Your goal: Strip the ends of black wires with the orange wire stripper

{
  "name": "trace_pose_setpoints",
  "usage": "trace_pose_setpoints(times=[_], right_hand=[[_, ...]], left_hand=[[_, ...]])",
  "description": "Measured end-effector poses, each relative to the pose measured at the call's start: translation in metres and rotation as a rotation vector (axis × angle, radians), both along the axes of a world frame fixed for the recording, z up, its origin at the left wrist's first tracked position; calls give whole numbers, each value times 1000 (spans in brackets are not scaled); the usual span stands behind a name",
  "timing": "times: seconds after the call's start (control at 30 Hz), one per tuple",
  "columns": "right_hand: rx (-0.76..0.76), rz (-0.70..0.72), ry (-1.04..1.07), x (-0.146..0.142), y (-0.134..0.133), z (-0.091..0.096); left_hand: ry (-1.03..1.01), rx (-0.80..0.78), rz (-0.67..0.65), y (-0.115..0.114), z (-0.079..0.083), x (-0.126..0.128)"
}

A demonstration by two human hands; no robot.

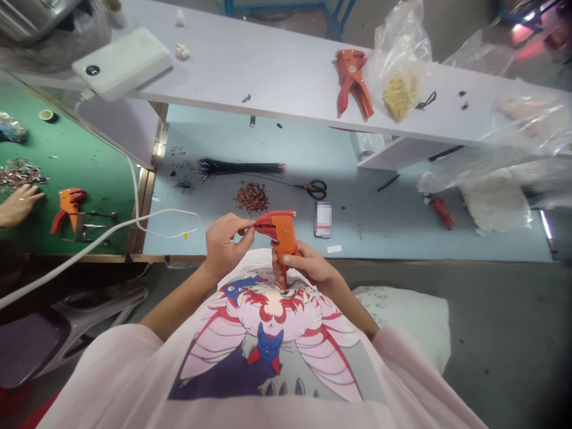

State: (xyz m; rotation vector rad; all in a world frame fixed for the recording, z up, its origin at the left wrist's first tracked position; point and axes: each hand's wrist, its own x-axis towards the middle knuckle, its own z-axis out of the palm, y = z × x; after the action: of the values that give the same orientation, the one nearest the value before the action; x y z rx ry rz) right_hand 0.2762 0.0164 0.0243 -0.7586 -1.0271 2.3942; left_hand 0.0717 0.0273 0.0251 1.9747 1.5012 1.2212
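Observation:
My right hand [308, 261] is wrapped round the handles of an orange and red wire stripper [284, 231], its head turned left. At the tool's jaws, my left hand [229, 243] pinches something small and dark, perhaps a wire end; the fingers mostly hide it. Just beyond the tool lies a pile of short copper-coloured pieces [252, 196] on the blue mat. Farther back rests a bundle of black wires [243, 167] with bare ends. Black-handled scissors [316, 189] and a phone [323, 220] lie to the right of the pile.
A raised white shelf [268, 56] runs across the back, bearing another wire stripper [353, 83], a power bank [123, 62] and plastic bags. A white cable [75, 253] crosses at left. Another person's hand [20, 205] is over the green mat [102, 173]. Red-handled pliers [443, 213] lie at right.

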Motion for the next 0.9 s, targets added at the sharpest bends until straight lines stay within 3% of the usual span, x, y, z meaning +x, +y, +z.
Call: trace_pose_setpoints(times=[0.53, 0.9], right_hand=[[-53, -1, 66, 5, 1, -3], [-51, -3, 50, 6, 2, -2]], left_hand=[[25, -17, -89, 2, 1, -2], [-64, -96, -97, 4, 5, 2]])
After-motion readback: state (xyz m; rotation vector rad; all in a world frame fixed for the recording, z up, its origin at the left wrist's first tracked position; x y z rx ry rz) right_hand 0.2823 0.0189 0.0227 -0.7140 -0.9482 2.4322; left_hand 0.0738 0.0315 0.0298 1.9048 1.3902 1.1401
